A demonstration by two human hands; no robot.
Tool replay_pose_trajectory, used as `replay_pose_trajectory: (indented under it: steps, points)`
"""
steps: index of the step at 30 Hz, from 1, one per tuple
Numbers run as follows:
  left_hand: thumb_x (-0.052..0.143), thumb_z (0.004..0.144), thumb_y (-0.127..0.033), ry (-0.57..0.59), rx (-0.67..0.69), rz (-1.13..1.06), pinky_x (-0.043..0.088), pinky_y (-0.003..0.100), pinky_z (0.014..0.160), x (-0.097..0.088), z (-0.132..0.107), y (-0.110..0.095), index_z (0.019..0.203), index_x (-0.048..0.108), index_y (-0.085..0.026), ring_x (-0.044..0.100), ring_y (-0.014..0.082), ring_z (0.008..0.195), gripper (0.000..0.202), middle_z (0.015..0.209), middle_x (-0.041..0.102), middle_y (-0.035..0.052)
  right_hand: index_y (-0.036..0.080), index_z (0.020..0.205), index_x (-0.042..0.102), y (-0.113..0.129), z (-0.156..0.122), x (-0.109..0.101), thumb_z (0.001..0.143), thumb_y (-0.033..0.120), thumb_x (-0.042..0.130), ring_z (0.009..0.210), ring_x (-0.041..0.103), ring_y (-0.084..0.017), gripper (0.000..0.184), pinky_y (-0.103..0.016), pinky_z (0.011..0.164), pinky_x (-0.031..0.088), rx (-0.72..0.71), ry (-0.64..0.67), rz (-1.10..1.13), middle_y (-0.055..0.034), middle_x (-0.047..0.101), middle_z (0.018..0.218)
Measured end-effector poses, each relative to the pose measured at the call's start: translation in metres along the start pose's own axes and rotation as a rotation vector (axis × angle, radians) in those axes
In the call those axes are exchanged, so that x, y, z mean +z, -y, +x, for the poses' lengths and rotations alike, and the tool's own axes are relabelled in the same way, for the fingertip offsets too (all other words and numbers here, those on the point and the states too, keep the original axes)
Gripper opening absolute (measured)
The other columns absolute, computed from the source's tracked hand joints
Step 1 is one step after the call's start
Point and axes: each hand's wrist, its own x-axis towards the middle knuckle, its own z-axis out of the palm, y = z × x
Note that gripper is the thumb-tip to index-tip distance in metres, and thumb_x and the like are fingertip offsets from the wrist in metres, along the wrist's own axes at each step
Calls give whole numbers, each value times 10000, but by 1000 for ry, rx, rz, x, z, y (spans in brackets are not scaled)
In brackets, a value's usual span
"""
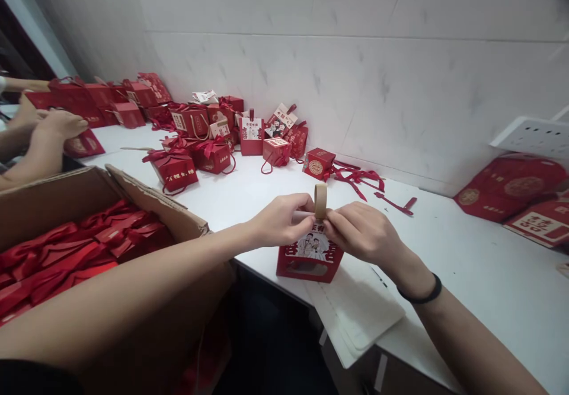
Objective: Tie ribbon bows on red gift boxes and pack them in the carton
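Note:
A red gift box (pixel 312 248) with a printed couple on its front stands upright near the table's front edge. Out of its top rises a tan strap loop (pixel 320 196). My left hand (pixel 288 220) is closed, thumb and fingers pinching the box's top edge to the left of the loop. From the other side, my right hand (pixel 363 229) pinches that top edge close to the base of the loop; its fingertips partly cover the print. Under and beside the box lies a pale notebook (pixel 362 306) with a pen (pixel 377 276).
At my left is a cardboard carton (pixel 155 196) filled with red boxes. Several finished-looking boxes (pixel 178 169) line the wall. Red ribbons (pixel 360 177) and flat red bags (pixel 511 185) lie to the right. Another person's hand (pixel 60 125) works at far left.

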Motion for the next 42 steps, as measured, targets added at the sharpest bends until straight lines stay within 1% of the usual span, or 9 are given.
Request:
replay_pose_trajectory:
  steps: [9,15,21,26,28,30,33,36,42]
  points:
    - [455,778,-215,35,-62,-5,410,232,554,-3,0,-1,785,542,-127,490,109,607,124,691,547,9,110,873,562,-2,-4,2,886,90,468,504,436,-137,97,-281,457,345,-24,-58,24,-13,527,571]
    - [460,785,-224,62,-73,-67,408,224,543,-3,1,1,790,526,-130,476,101,605,115,696,530,4,135,772,592,-3,-2,-1,918,144,399,496,416,-118,242,-261,453,324,162,42,297,-5,492,562]
    - [455,810,-278,67,-65,-135,427,240,557,-2,0,3,814,502,-138,488,111,643,148,745,528,14,147,745,610,-2,2,-6,912,176,398,530,443,-107,272,-242,494,339,331,93,542,-16,539,622]
    - [476,830,-304,-51,-105,-240,440,214,542,4,1,4,887,388,-178,525,95,644,164,774,536,0,149,675,585,-2,4,-7,908,199,415,536,432,-99,294,-237,504,328,408,124,598,-9,523,623]
    - [501,822,-264,-124,-81,-318,459,207,551,7,1,4,906,312,-204,548,85,649,215,799,542,-13,145,660,572,-3,5,-8,907,200,418,538,420,-96,296,-235,506,327,399,144,610,-4,504,617]
    - [495,829,-237,-144,-38,-296,462,199,542,8,1,3,880,321,-206,541,75,633,184,779,532,-23,142,647,558,-4,5,-9,905,196,417,530,401,-92,299,-233,501,322,384,168,616,1,481,605]
    - [452,852,-221,-105,30,-158,482,213,568,6,0,-1,852,446,-179,533,85,668,42,765,530,-3,136,665,556,-5,6,-11,904,190,407,530,393,-91,287,-234,495,317,376,182,618,-1,480,613]
    - [443,847,-203,-53,45,-154,520,253,633,3,0,-3,948,509,-161,556,115,752,127,829,557,36,135,680,556,-5,6,-11,904,180,401,540,402,-90,276,-232,500,324,375,172,640,-3,491,626]
    - [467,789,-139,32,43,-188,530,273,646,-1,-1,0,1043,486,-152,577,164,827,255,883,565,67,141,694,573,-5,5,-10,907,189,412,548,426,-93,271,-233,508,337,358,164,643,-3,503,628]
